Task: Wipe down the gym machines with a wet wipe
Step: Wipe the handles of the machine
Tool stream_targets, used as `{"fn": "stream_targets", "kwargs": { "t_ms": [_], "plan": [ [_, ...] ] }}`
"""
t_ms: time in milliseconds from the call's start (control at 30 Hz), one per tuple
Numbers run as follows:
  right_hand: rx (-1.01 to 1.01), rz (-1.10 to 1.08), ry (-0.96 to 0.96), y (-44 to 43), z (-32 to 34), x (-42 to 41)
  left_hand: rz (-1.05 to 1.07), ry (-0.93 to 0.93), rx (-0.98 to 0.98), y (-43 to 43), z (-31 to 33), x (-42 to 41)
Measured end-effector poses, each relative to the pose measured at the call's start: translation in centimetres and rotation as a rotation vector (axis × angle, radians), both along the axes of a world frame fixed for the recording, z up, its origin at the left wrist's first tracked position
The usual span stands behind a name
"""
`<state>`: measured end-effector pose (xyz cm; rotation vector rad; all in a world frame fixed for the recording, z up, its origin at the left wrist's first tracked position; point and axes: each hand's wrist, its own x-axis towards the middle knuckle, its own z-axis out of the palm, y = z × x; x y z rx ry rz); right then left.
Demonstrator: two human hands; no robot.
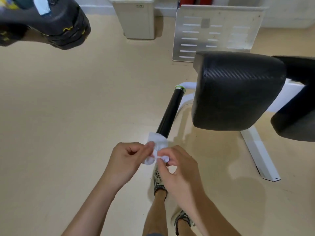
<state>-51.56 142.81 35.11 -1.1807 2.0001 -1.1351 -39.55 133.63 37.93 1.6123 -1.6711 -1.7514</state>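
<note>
Both hands are pinched onto the wet wipe (156, 149), which is bunched up between them in mid-air over the floor (68, 116). The left hand (129, 159) has its thumb and fingertips closed on one end, and the right hand (177, 169) is clamped on the other end, right next to it. Looks to me like the wipe is getting unfolded or re-folded before the next pass.

The thing that matters for the next move: the black handle (170, 111) of the machine sits straight ahead of the hands, and its near end is just behind the top edge of the wipe, maybe touching, can't tell from this angle. Its long axis runs away from the person and slightly to the right, up to a green ring where it meets the white frame (259, 150). So I'd guess a wrap-and-slide along that axis is the obvious play.

Right hand is a bit nearer the handle and way nearer the black seat pad (238, 91), which sits up and to the right. A grey bin (134, 19) stands by the far wall.
</note>
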Motion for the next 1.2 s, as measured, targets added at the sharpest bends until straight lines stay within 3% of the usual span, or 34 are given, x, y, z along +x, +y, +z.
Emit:
{"fn": "stream_targets", "kwargs": {
  "t_ms": [133,267,333,433,533,633,767,833,867,933,1000,1033,1100,1200],
  "plan": [
    [0.038,-0.111,-0.085,-0.4,-0.1,0.2,0.278,-0.078,-0.099,1.3,-1.0,-1.4],
    [0.252,-0.25,-0.618,0.2,0.5,0.1,0.432,0.037,-0.072,3.3,-1.4,-2.8],
    [0.281,-0.315,-0.76,0.5,1.0,0.0,0.425,0.045,-0.079,3.2,-1.7,-2.8],
    [0.22,-0.345,-0.733,-0.2,1.2,-0.2,0.396,0.031,-0.123,2.2,-1.9,-2.2],
    [0.177,-0.151,-0.358,-0.8,1.0,0.2,0.406,0.091,-0.104,3.0,-2.2,-2.3],
    [0.149,-0.119,-0.262,-0.4,0.4,0.7,0.19,0.039,-0.362,3.5,-2.4,-2.3],
    [0.159,-0.406,-0.65,-0.3,-0.1,-0.3,-0.244,-0.191,-0.815,2.4,-2.5,-2.2],
    [0.165,-0.508,-0.802,-0.5,-0.1,-0.5,-0.341,-0.281,-0.951,2.3,-2.6,-2.2],
    [0.166,-0.518,-0.795,-0.6,-0.2,-0.3,-0.302,-0.257,-0.914,2.4,-2.6,-2.2],
    [0.123,-0.457,-0.641,-0.5,0.1,0.5,-0.013,-0.131,-0.577,2.9,-2.0,-2.5],
    [0.038,-0.337,-0.353,-0.1,0.3,1.2,0.363,0.071,-0.108,3.9,-1.8,-3.0],
    [-0.004,-0.258,-0.149,0.1,0.1,1.4,0.466,0.126,-0.007,4.5,-1.8,-3.3],
    [-0.045,-0.138,0.151,0.5,-0.7,1.7,0.502,0.197,0.039,5.8,-1.5,-3.9],
    [-0.009,-0.198,0.162,0.4,-1.6,1.7,0.549,0.274,0.073,6.1,-1.7,-4.2]
  ]
}}
